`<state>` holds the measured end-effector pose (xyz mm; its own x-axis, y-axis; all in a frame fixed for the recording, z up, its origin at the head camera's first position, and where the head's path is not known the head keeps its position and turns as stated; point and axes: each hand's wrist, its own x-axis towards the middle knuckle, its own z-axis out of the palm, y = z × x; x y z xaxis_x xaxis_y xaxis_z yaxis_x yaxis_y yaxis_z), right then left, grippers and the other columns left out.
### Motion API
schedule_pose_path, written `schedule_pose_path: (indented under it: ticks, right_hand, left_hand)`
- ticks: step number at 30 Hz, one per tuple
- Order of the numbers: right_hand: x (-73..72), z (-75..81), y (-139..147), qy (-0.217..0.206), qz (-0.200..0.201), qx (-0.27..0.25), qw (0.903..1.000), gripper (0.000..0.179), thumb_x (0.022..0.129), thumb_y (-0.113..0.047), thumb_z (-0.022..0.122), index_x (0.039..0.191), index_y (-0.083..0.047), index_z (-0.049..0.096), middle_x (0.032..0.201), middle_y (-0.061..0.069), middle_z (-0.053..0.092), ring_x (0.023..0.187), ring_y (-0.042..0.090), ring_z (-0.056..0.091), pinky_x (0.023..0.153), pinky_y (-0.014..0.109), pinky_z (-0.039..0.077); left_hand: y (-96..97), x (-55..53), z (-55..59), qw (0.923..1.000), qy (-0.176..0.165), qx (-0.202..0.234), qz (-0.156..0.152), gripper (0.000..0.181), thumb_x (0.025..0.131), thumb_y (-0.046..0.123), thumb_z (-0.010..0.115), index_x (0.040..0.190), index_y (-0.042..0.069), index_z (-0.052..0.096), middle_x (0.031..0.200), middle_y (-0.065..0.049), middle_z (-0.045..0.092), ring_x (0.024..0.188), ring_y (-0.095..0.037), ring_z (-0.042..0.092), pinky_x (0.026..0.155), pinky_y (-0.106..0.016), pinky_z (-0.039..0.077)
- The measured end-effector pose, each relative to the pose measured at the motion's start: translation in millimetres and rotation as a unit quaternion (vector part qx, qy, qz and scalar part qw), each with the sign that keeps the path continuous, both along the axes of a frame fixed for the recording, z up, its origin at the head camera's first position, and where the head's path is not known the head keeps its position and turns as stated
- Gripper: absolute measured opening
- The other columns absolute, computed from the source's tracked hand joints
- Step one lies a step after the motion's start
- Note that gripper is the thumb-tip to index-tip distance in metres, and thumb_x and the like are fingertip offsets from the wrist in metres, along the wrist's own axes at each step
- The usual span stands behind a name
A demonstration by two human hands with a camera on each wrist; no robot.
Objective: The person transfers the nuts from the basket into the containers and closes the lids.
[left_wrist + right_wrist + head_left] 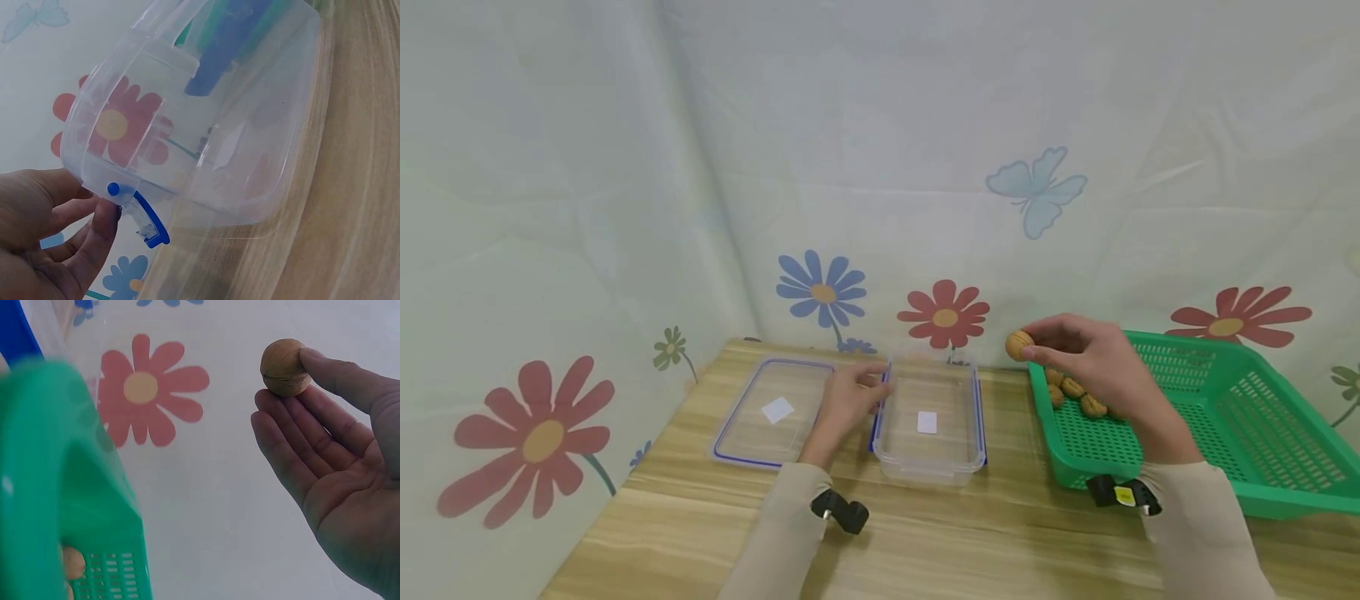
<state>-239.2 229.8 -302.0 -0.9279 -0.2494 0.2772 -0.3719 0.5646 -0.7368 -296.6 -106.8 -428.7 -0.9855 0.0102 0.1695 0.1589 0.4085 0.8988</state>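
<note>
My right hand (1093,358) pinches a walnut (1019,345) between thumb and fingertips, above the left edge of the green basket (1285,392). In the right wrist view the walnut (285,367) sits at the fingertips, its seam showing. Several walnuts (1072,387) lie in the basket's left end, partly hidden by the hand. My left hand (848,404) holds the left rim of a clear plastic box (928,454). In the left wrist view its fingers (103,219) bend at the rim, beside a blue-edged latch (150,222) that hangs down. A white label (927,422) shows through the box.
A clear lid (752,437) with a blue seal and a white label lies on the wooden table (692,508), left of the box. Behind the table hangs a white curtain (880,125) printed with flowers and a butterfly.
</note>
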Motion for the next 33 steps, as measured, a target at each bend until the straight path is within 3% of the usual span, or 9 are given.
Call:
schedule_pose_path:
  ticks: [1,5,8,15,24,33]
  right_hand:
    - [0.9,-1.2,-3.6,-0.005,0.001,-0.006,1.0000,0.041,0.100,-0.038,0.078,0.129,-0.010,0.073,0.115,0.008,0.076,0.083,0.024,0.071,0.070,0.028,0.058]
    - [2.1,-7.9,-18.1,-0.012,0.008,-0.021,0.9997,0.041,0.098,-0.037,0.079,0.128,-0.010,0.073,0.112,0.007,0.076,0.082,0.026,0.072,0.069,0.030,0.059]
    - [2.5,-13.6,-27.9,-0.008,0.022,-0.031,0.9993,0.038,0.098,-0.032,0.080,0.126,-0.007,0.074,0.113,0.006,0.076,0.101,0.024,0.072,0.083,0.027,0.060]
    - [4.2,-25.0,-46.5,-0.023,0.064,-0.074,0.9949,0.033,0.098,-0.022,0.081,0.124,-0.004,0.074,0.112,0.008,0.076,0.101,0.022,0.073,0.087,0.027,0.061]
    - [2.1,-44.4,-68.7,-0.012,0.120,-0.060,0.9909,0.028,0.099,-0.017,0.079,0.123,-0.004,0.075,0.110,0.005,0.077,0.099,0.020,0.074,0.086,0.029,0.063]
    - [1.5,-58.3,-90.1,-0.025,0.138,-0.054,0.9887,0.027,0.098,-0.018,0.080,0.121,-0.005,0.075,0.107,0.003,0.076,0.098,0.020,0.074,0.086,0.029,0.063]
  left_hand:
    - [0.1,-0.2,0.1,1.0000,0.000,0.000,0.000,0.036,0.095,0.005,0.079,0.131,0.000,0.073,0.102,-0.017,0.076,0.069,-0.020,0.073,0.064,-0.032,0.065]
    - [0.1,-0.5,0.6,1.0000,0.003,0.003,0.000,0.036,0.095,0.005,0.078,0.130,0.000,0.073,0.101,-0.018,0.076,0.068,-0.020,0.072,0.063,-0.033,0.064]
    - [0.0,-0.5,0.9,0.9999,0.008,0.007,-0.002,0.035,0.095,0.003,0.078,0.129,-0.002,0.073,0.101,-0.019,0.076,0.068,-0.020,0.072,0.063,-0.033,0.064]
    - [-0.1,-1.5,0.9,0.9999,0.014,0.007,-0.004,0.034,0.095,0.001,0.076,0.129,-0.003,0.073,0.101,-0.019,0.076,0.068,-0.020,0.072,0.063,-0.033,0.065]
    - [1.8,-3.0,-1.7,0.9999,0.008,0.010,-0.005,0.034,0.095,0.003,0.078,0.128,0.000,0.075,0.103,-0.019,0.076,0.070,-0.021,0.073,0.064,-0.033,0.065]
    - [-0.2,-0.5,-0.6,0.9999,0.006,0.006,-0.006,0.035,0.095,0.003,0.078,0.129,-0.002,0.073,0.102,-0.019,0.076,0.070,-0.022,0.073,0.065,-0.034,0.065]
